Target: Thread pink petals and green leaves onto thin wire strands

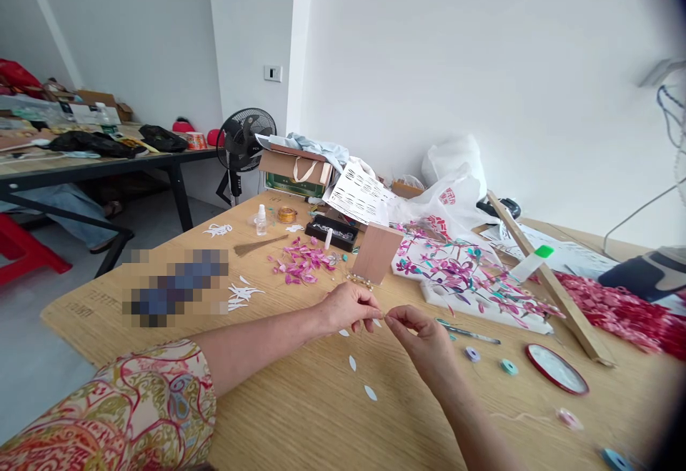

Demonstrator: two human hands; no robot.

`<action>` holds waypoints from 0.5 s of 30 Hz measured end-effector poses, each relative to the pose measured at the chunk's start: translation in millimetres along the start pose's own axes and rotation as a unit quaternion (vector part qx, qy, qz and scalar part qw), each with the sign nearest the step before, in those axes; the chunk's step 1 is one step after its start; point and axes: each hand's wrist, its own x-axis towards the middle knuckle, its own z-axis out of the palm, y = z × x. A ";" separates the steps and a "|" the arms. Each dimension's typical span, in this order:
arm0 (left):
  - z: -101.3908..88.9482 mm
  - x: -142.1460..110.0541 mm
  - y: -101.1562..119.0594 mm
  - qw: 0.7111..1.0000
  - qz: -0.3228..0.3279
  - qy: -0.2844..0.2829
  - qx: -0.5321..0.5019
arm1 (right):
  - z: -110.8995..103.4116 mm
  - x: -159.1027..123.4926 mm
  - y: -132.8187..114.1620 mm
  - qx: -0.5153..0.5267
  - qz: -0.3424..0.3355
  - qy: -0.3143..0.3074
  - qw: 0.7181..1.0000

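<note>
My left hand (348,306) and my right hand (423,339) meet over the wooden table (300,414), fingertips pinched together on something tiny that I cannot make out. Small white petal-shaped paper pieces (369,392) lie on the table just below the hands. A pile of pink petals (301,264) sits beyond my left hand. A white board with pink and teal flower work (466,278) lies beyond my right hand. Tweezers (469,333) rest beside the right hand.
A small brown card stand (376,253), a black tray (332,231), a glue bottle (261,219), a red-rimmed lid (556,369), a wooden strip (552,285), red petals (616,310), plastic bags (453,185) and a fan (244,142) stand around. Another cluttered table (80,160) stands at the left.
</note>
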 end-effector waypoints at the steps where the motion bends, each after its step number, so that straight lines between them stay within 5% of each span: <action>1: 0.0 0.5 -1.2 1.000 0.002 -0.001 0.004 | -0.3 0.1 0.2 0.001 0.001 -0.003 1.000; 15: 0.2 0.2 -1.4 0.998 -0.014 -0.007 0.056 | -3.3 -1.3 -7.0 -0.062 -0.010 -0.009 0.998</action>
